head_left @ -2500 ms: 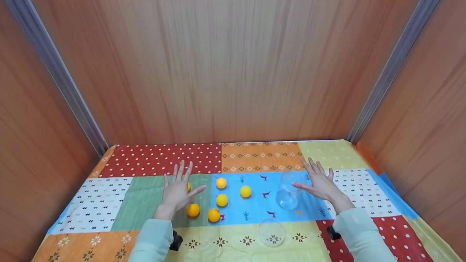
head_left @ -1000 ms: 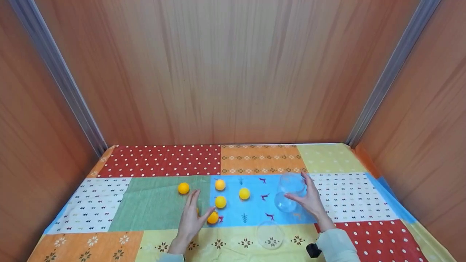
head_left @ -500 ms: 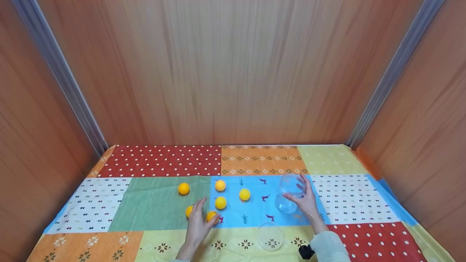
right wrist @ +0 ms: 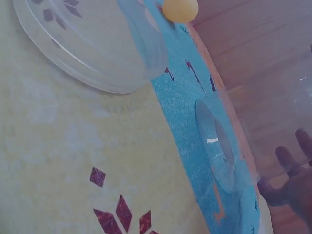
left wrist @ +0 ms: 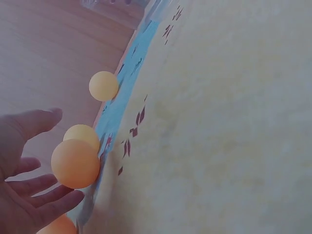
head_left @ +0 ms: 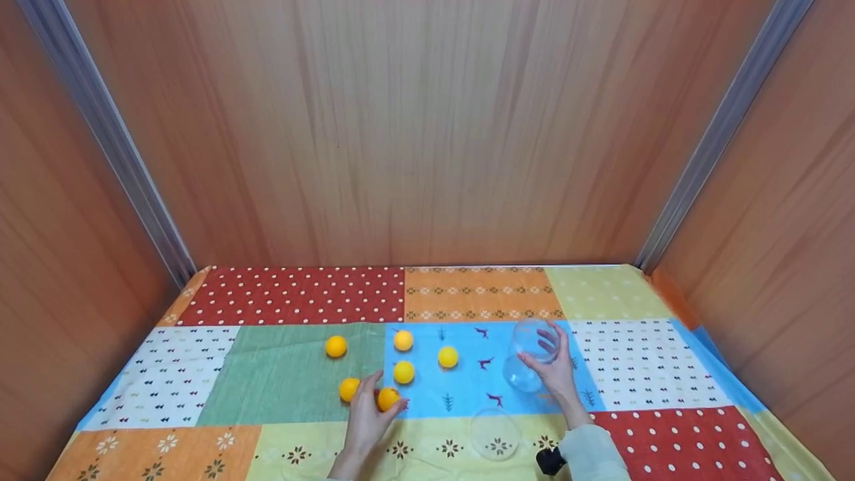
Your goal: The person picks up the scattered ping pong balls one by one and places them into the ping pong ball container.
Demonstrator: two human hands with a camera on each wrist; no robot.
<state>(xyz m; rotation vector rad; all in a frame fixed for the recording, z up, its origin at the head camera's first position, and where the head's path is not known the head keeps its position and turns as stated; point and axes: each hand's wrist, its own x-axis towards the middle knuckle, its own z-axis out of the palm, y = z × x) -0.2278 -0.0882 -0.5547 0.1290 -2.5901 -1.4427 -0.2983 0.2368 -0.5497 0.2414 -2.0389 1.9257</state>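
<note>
Orange table tennis balls lie on the patchwork cloth. My left hand (head_left: 369, 417) is around one ball (head_left: 389, 399), which sits between thumb and fingers; in the left wrist view the thumb stands apart from that ball (left wrist: 75, 164) and the fingertips lie close beside it. Another ball (head_left: 349, 389) is just left of the fingers. My right hand (head_left: 556, 371) holds a clear jar (head_left: 524, 374) on the blue patch, thumb at the near side and fingers round the far side, showing through the wall. The jar stands upright on the cloth.
A round clear lid (head_left: 495, 434) lies flat in front of the jar. More balls rest to the left of the jar, among them one ball (head_left: 448, 357) nearest to it and one ball (head_left: 336, 346) on the green patch. A wooden panel (head_left: 427, 133) closes off the back.
Both hands have come down from above the cloth. The left hand has moved right and nearer, around a ball; the right hand has closed round the jar. Balls and lid lie about where they were.
</note>
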